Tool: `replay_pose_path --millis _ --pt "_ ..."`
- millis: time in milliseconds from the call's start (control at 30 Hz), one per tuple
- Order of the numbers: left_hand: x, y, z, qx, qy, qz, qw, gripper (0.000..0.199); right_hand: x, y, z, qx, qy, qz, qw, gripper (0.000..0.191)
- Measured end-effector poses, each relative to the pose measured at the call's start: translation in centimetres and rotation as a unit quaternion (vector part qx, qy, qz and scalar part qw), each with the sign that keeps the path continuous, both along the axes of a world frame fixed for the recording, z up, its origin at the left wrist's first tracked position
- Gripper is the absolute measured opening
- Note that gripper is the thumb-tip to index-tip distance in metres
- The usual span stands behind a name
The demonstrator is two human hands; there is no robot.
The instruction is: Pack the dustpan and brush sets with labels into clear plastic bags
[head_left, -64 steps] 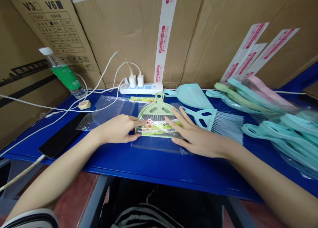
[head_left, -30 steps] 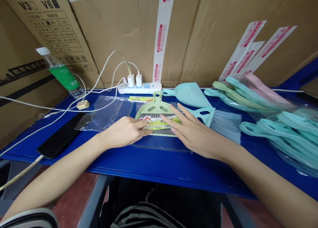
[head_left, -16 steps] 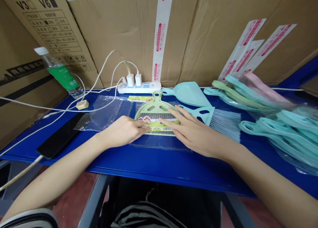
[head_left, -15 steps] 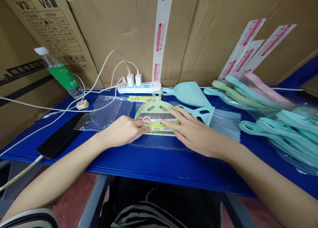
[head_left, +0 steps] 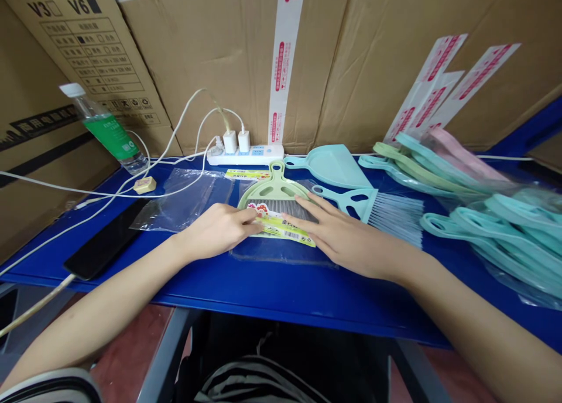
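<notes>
In the middle of the head view a light green dustpan and brush set lies with its handles pointing away, its grey bristles toward me. Across the bristles is a yellow paper label with red mushrooms printed at its left end. My left hand pinches that left end between thumb and bent fingers. From the right, my right hand lies with fingers spread, its fingertips over the bristles and the label's right part. A clear plastic bag is under the set.
Behind and right are a turquoise dustpan and a turquoise brush. Several bagged sets are piled at right. At left are another clear bag, a black phone, cables, and a bottle. A power strip stands behind.
The label has tilted, its right end now slanting down toward me and showing more of its printed face. Both hands stay almost in the same place.
</notes>
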State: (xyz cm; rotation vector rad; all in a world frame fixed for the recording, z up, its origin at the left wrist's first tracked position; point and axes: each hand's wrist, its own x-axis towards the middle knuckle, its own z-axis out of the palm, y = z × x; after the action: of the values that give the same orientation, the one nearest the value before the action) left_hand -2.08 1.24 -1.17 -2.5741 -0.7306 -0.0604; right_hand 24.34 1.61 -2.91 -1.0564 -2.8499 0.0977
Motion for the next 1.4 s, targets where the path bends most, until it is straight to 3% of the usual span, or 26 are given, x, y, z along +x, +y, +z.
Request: replay_pose_path --millis 133,300,500,933,1400 --pt "0.1 -0.2 0.2 0.020 -0.030 -0.034 0.999 0.029 -0.1 0.0 0.4 0.016 -0.005 0.000 1.000 0.054" --pt "0.4 -0.3 0.1 0.002 -0.054 -0.001 0.999 0.022 -1.0 -0.2 1.3 0.060 0.034 0.034 0.997 0.035" --pt "0.5 -0.1 -0.4 -0.017 -0.054 0.007 0.998 0.020 -2.1 -0.7 1.1 0.123 0.009 0.021 0.992 0.010" --pt "0.2 -0.3 0.2 -0.040 -0.083 -0.041 0.995 0.030 -1.9 -0.7 1.1 0.192 -0.026 0.039 0.980 0.019" --pt "-0.7 0.0 0.6 -0.239 -0.143 -0.037 0.960 0.020 -1.7 -1.1 1.7 0.127 -0.023 0.060 0.990 0.027"
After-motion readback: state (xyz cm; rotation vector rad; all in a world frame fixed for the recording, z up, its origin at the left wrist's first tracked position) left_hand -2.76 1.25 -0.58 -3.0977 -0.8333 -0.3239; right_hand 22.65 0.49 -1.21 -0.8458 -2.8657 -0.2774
